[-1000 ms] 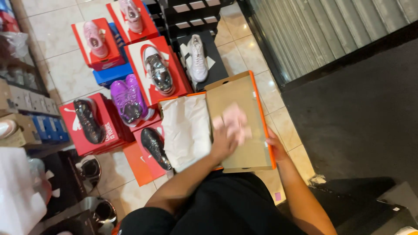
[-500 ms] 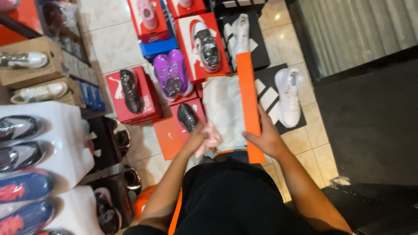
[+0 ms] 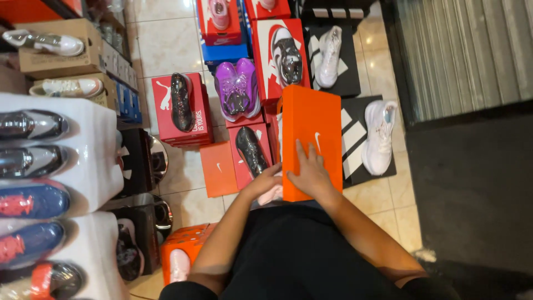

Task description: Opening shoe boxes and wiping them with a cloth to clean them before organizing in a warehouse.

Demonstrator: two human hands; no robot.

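Orange shoebox (image 3: 311, 133): closed lid up, long side running near to far, held at the centre of the view above the tiled floor (image 3: 166, 44); its near end meets both hands.
Right hand (image 3: 312, 173): laid flat on the lid near its near end, fingers spread and pointing far.
Left hand (image 3: 267, 180): curled against the box's left near edge, just beside the right hand; how the fingers grip underneath cannot be told. A pale pink item (image 3: 272, 195) shows just under this hand; what it is cannot be told.
Black shoe, centre (image 3: 251, 149): glossy, on a red box just left of the orange shoebox.
Purple pair (image 3: 237, 88): two shoes side by side, farther off and left of the box.
Black-and-white shoe (image 3: 288, 55): on a red box at the far centre.
White shoes (image 3: 380, 136): one on a black box just right of the orange shoebox, another (image 3: 328, 49) on a black box beyond it.
Black shoe, left (image 3: 181, 101): glossy, on a red box at left of the purple pair.
Pink shoe (image 3: 219, 12): far edge, on a red box over a blue box.
Left shelving (image 3: 94, 161): white blocks bearing silver, blue and red shoes, at the left edge.
Small orange box (image 3: 183, 244): near left, beside the person's left arm, with a pale shoe on it.
Metal shutter (image 3: 466, 50): far right, above a dark floor.
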